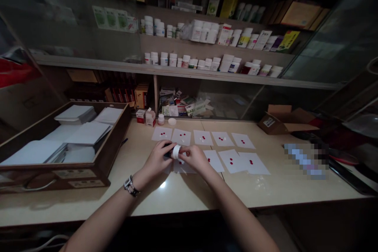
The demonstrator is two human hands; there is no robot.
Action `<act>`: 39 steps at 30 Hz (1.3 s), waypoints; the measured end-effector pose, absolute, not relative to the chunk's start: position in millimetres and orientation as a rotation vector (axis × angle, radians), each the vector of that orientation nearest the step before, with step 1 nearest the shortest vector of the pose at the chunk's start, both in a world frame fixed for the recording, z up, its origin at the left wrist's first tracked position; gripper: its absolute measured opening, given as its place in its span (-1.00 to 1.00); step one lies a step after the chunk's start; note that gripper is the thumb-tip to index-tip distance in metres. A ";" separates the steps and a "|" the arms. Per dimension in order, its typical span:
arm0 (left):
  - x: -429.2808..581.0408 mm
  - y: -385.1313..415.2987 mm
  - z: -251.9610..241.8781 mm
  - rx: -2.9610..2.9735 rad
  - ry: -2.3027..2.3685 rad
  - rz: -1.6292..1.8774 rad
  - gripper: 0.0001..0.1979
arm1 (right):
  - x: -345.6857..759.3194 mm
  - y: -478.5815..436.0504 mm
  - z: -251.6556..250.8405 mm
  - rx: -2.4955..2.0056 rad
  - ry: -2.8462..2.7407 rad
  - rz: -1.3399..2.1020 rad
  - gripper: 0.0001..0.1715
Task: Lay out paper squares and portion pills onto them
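Observation:
Over the sheets at the middle of a cream tabletop [183, 193], my left hand [158, 158] and my right hand [195, 157] meet. My left fingers grip a small dark bottle [169, 152], partly hidden by them. My right fingers pinch a white cylindrical cap [176, 151] at its end. Several white paper sheets [162, 134] lie in rows around my hands, each bearing small red tablets [231, 161], and some also bear white ones [182, 140]. A loose white lid [172, 121] and a small pinkish bottle [161, 119] stand beyond the sheets.
A wooden tray [115, 130] of white paper stacks fills the left of the table. Shelves of white medicine bottles [197, 31] and boxes rise behind. An open cardboard box [280, 122] sits at the back right, beside a pixelated blurred patch [307, 161].

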State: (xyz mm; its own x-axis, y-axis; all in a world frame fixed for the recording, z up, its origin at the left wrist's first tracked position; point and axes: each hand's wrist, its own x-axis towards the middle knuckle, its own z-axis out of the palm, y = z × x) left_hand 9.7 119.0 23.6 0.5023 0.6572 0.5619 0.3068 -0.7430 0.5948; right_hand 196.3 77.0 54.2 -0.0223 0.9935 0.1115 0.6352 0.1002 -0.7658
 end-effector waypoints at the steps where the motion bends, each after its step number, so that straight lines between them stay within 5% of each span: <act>1: 9.7 119.3 22.8 2.344 0.784 1.123 -0.53 | 196.0 78.0 53.6 -1.626 -1.756 0.701 -0.86; 8: 11.3 117.8 25.6 2.270 0.801 1.113 -0.52 | 191.2 75.3 48.8 -1.421 -1.573 0.858 -0.92; 14: 11.5 115.3 31.5 2.226 0.840 1.105 -0.53 | 260.5 73.5 58.4 -1.383 -1.323 1.318 -0.73; 23: 10.1 119.2 28.0 2.193 0.879 1.172 -0.54 | 452.4 104.8 57.9 -2.470 -1.291 0.326 -0.83; 39: 7.4 120.7 28.9 2.224 0.914 1.149 -0.57 | 478.9 107.0 11.8 -2.580 -1.419 0.008 -0.70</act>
